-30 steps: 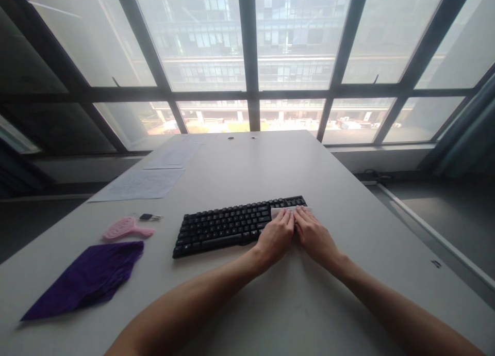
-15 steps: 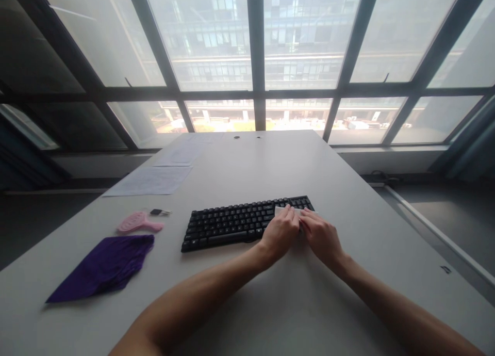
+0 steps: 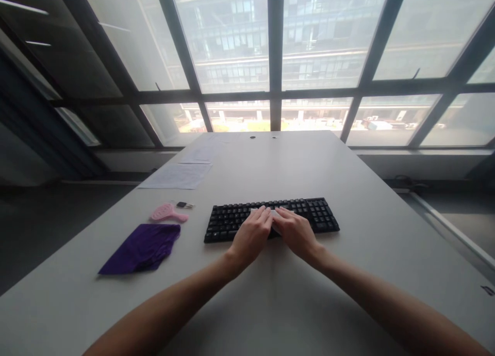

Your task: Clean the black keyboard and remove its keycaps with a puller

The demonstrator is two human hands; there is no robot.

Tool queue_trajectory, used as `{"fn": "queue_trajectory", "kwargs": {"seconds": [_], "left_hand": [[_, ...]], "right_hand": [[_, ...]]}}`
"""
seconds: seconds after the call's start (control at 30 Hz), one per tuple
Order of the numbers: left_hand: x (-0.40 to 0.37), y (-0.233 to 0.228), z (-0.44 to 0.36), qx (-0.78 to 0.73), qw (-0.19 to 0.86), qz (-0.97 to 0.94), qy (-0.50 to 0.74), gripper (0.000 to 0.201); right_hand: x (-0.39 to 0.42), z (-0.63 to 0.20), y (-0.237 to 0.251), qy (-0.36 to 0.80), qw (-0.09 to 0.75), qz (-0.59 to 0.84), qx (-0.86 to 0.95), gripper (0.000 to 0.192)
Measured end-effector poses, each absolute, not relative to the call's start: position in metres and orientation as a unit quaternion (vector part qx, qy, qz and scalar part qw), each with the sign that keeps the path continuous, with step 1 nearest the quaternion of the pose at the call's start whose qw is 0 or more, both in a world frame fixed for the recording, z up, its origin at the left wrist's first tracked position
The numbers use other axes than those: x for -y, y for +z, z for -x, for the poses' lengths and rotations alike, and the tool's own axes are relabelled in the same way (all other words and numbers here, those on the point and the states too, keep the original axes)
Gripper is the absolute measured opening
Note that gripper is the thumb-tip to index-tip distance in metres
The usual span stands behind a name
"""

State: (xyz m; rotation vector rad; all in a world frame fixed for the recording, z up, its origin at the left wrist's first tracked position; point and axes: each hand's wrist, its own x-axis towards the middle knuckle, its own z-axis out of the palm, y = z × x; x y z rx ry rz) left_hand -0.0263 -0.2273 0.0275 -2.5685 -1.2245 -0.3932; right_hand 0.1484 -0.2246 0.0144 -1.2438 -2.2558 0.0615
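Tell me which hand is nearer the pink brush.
Left. The left hand is over the keyboard, to the right of the pink brush; the right hand is farther to the right.

Loads of room on the right, left side's kinda cluttered
Behind and to the right of the black keyboard, the tabletop is wide open. On the left, a purple cloth and pink hairbrush block a low sweep, with just a narrow lane beside the keyboard. The left hand and right hand crowd its middle.
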Motion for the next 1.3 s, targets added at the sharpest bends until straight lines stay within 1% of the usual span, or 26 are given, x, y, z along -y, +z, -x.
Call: {"fn": "queue_trajectory", "kwargs": {"seconds": [0.1,0.23,0.4,0.53,0.7,0.8,1.07,1.3], "left_hand": [[0.232,0.013,0.053,0.424,0.12,0.886,-0.143,0.038],[0.238,0.004,0.075,0.438,0.103,0.88,-0.15,0.043],[0.242,-0.003,0.084,0.474,0.106,0.864,-0.136,0.051],[0.242,-0.009,0.08,0.478,0.115,0.863,-0.119,0.057],[0.242,-0.008,0.078,0.479,0.112,0.865,-0.097,0.059],[0.244,-0.005,0.079,0.48,0.103,0.866,-0.096,0.059],[0.246,-0.003,0.084,0.477,0.082,0.869,-0.102,0.058],[0.246,-0.001,0.085,0.478,0.063,0.869,-0.112,0.061]], "right_hand": [[0.222,-0.128,0.01,0.022,0.268,0.431,0.861,0.026],[0.219,-0.111,0.005,0.025,0.267,0.416,0.869,0.03],[0.218,-0.102,-0.001,0.032,0.27,0.372,0.888,0.038],[0.219,-0.101,-0.005,0.028,0.269,0.372,0.888,0.042],[0.22,-0.104,-0.004,0.033,0.262,0.369,0.891,0.038],[0.219,-0.103,-0.005,0.027,0.272,0.367,0.889,0.036],[0.22,-0.102,-0.01,0.0,0.296,0.358,0.885,0.038],[0.221,-0.102,-0.009,-0.002,0.294,0.364,0.884,0.038]]}}
